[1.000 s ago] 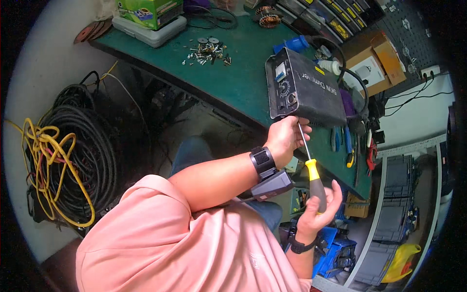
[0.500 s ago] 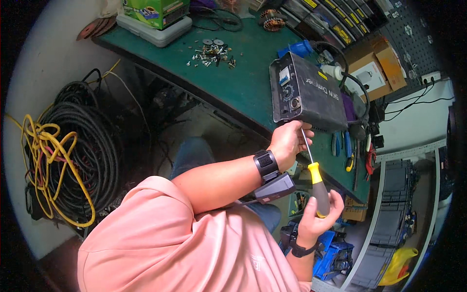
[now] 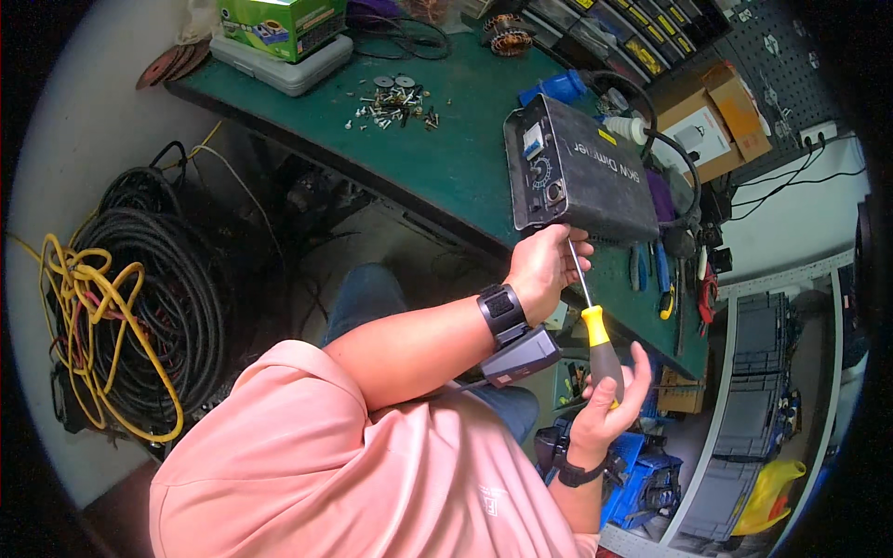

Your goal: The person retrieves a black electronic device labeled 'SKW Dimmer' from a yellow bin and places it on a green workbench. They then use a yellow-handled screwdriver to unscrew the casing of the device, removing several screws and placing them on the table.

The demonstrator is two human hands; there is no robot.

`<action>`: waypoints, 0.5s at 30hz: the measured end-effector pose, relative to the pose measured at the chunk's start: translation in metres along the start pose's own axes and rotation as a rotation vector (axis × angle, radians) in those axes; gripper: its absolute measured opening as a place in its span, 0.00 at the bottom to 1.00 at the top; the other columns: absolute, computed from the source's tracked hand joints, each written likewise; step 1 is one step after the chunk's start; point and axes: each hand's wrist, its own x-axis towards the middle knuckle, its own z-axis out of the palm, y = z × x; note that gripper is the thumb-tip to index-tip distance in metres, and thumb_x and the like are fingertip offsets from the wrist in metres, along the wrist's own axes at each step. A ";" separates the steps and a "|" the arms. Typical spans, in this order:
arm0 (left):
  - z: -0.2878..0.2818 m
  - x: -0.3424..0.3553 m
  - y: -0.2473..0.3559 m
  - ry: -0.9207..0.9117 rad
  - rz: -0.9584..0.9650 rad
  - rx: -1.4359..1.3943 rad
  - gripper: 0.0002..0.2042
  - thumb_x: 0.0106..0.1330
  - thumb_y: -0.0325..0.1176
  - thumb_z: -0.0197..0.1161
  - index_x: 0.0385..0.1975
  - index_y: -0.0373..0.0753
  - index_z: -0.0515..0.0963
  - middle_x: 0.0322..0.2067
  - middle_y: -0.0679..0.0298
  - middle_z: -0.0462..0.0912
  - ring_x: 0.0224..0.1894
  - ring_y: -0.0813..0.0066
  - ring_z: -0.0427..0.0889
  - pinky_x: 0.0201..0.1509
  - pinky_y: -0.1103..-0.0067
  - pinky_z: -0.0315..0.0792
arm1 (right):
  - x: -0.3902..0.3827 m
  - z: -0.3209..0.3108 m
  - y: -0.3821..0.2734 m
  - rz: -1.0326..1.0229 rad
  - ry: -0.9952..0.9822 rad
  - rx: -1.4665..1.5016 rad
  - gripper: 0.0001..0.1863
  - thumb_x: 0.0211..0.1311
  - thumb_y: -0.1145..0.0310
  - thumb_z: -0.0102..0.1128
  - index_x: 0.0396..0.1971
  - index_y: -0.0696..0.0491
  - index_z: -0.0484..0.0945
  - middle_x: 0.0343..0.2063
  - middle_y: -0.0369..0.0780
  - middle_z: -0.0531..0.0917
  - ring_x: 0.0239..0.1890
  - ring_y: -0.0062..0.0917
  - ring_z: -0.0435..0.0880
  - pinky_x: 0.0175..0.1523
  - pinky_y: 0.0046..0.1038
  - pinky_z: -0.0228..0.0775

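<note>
A black metal control box [image 3: 600, 177] with a dial, a switch and a round socket on its end panel lies at the bench's near edge. My left hand [image 3: 541, 270] is at its lower edge, fingers curled round the screwdriver's thin shaft by the tip. The tip itself is hidden at the box. The screwdriver [image 3: 603, 349] has a yellow and dark grey handle and slants down toward me. My right hand [image 3: 609, 409] holds the handle's end between thumb and fingers, with the forefinger raised. Black straps are round both wrists.
Loose screws and washers [image 3: 400, 107] lie on the green bench [image 3: 465, 149]. A grey case [image 3: 284, 70] bears a green carton [image 3: 284, 26]. Pliers and other hand tools [image 3: 665, 279] lie right of the box. Coiled black cable [image 3: 153, 288] and yellow cord [image 3: 93, 307] are at left; shelving [image 3: 716, 418] stands at right.
My right fingers have loosened and shifted on the screwdriver handle, the forefinger now lifting away. The left hand stays at the box's lower edge. The whole view has shifted slightly.
</note>
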 end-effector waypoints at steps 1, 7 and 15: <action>0.000 0.000 -0.001 0.000 -0.002 0.000 0.14 0.67 0.38 0.47 0.39 0.34 0.75 0.31 0.60 0.80 0.30 0.71 0.77 0.39 0.76 0.69 | -0.001 -0.002 0.000 0.057 -0.013 -0.008 0.27 0.62 0.63 0.55 0.58 0.59 0.61 0.36 0.38 0.71 0.32 0.19 0.70 0.38 0.20 0.63; 0.001 0.001 -0.003 0.020 0.021 0.006 0.15 0.65 0.38 0.47 0.40 0.32 0.74 0.31 0.60 0.79 0.29 0.73 0.75 0.36 0.77 0.68 | 0.006 0.005 0.006 -0.242 0.071 -0.183 0.26 0.63 0.63 0.55 0.57 0.59 0.61 0.31 0.36 0.73 0.30 0.18 0.70 0.36 0.19 0.63; 0.000 0.001 -0.004 0.001 0.003 0.003 0.15 0.67 0.38 0.46 0.40 0.33 0.75 0.31 0.60 0.79 0.30 0.72 0.76 0.38 0.77 0.69 | -0.001 0.003 0.010 -0.211 0.115 -0.208 0.28 0.60 0.65 0.57 0.58 0.59 0.61 0.36 0.37 0.71 0.37 0.20 0.69 0.45 0.21 0.63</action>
